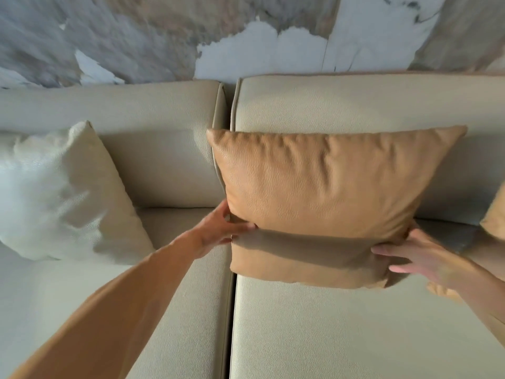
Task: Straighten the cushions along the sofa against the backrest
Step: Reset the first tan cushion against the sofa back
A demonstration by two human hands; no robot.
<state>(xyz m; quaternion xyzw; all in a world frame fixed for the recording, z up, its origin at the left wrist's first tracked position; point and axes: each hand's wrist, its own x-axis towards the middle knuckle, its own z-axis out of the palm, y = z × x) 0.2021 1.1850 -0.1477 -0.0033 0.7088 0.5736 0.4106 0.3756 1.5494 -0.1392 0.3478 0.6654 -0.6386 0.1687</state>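
The left hand [218, 231] has its grip on the near left corner of the tan cushion [322, 195]; the right hand [412, 258] grasps its near right corner. The cushion stands upright on the sofa's [328, 332] right seat, leaning against the backrest [355, 102]. A cream cushion [65, 192] leans far left.

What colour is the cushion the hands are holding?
The cushion is tan, a caramel brown, seen in the head view.

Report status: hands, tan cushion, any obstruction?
Left hand and right hand grip the tan cushion at its lower corners. Cushion upright against the backrest. Nothing blocking; cream cushion sits apart, tilted.
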